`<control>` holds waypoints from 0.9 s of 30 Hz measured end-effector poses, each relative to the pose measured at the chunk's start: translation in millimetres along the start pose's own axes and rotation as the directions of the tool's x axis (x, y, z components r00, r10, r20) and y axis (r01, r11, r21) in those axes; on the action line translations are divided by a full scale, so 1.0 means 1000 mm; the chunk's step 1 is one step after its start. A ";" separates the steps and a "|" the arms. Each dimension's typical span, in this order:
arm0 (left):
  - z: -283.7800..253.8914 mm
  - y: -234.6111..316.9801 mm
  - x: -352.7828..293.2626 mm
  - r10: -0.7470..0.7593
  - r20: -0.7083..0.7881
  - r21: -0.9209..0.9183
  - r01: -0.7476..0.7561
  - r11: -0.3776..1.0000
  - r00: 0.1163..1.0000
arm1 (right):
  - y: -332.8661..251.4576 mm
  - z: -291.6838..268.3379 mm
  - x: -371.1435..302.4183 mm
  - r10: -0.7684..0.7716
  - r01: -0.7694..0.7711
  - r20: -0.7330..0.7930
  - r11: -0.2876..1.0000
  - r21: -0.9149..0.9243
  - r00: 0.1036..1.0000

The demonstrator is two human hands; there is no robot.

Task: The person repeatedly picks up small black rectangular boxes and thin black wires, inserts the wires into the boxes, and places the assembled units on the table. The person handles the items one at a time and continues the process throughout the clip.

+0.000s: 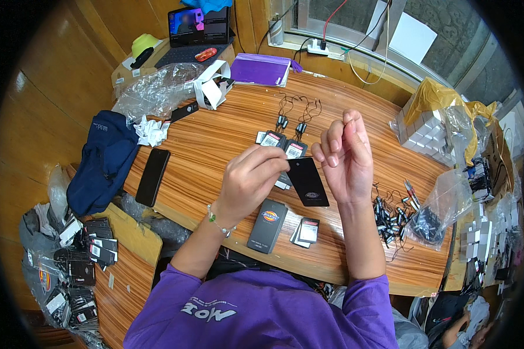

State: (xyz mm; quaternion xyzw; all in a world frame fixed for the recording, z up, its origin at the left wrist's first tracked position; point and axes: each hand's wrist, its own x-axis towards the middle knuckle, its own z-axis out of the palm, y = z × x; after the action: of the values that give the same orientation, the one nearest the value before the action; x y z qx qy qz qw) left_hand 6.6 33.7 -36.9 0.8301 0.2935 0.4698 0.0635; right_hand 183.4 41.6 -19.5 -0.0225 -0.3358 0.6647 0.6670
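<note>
My left hand point(247, 180) pinches a black hang tag point(308, 181) by its upper corner, and the tag tilts over the table. Just right of it, my right hand point(349, 160) is raised with thumb and forefinger pressed together; whatever they hold, if anything, is too small to make out. Below the hands lies a stack of grey tags point(267, 225), beside a few small black and white cards point(307, 230). Beyond the hands are finished-looking tags point(296, 149) with looped black strings point(302, 127) attached.
A tangle of black strings point(390, 218) lies right, beside a clear plastic bag point(442, 203). White boxes point(428, 136) stand far right. A phone point(153, 177) and navy cloth pouch point(103, 160) are left. A purple notebook point(259, 68) and laptop point(198, 35) sit behind; bagged tags point(78, 270) lie lower left.
</note>
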 end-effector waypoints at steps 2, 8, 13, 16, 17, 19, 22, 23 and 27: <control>0.005 0.005 0.005 -0.076 -0.031 -0.046 0.075 0.996 0.997 | 0.002 0.000 -0.002 0.047 -0.047 0.007 0.998 0.041 0.999; 0.012 0.003 0.004 -0.240 -0.026 -0.164 0.232 0.959 0.970 | 0.006 0.010 -0.005 0.106 -0.105 -0.008 0.992 0.073 0.994; 0.015 -0.004 0.001 -0.210 -0.046 -0.128 0.203 0.971 0.977 | 0.013 0.008 -0.009 0.179 -0.173 -0.019 0.969 0.174 0.984; 0.021 -0.002 -0.001 -0.226 -0.025 -0.139 0.220 0.965 0.974 | 0.017 0.013 -0.009 0.174 -0.145 -0.088 0.951 0.272 0.981; 0.022 -0.001 0.001 -0.222 0.015 -0.125 0.222 0.967 0.975 | 0.018 0.012 -0.009 0.162 -0.124 -0.112 0.949 0.289 0.980; 0.021 0.005 0.003 -0.237 0.113 -0.136 0.252 0.958 0.965 | 0.019 0.011 -0.009 0.149 -0.093 -0.154 0.943 0.320 0.977; 0.021 0.012 0.002 -0.269 0.290 -0.196 0.332 0.923 0.918 | 0.018 0.007 -0.009 0.151 -0.081 -0.159 0.921 0.381 0.976; 0.022 0.014 0.001 -0.288 0.275 -0.202 0.348 0.915 0.917 | 0.020 0.006 -0.009 0.161 -0.084 -0.162 0.912 0.400 0.974; 0.033 0.012 -0.006 -0.374 0.249 -0.369 0.445 0.816 0.893 | 0.024 0.003 -0.009 0.190 -0.098 -0.166 0.889 0.448 0.968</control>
State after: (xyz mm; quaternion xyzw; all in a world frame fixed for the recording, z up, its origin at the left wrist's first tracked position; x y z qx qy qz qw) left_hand 36.3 26.3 -54.6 0.7502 0.3523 0.4260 0.3629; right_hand 161.8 35.2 -31.8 0.0339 -0.1050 0.7649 0.6346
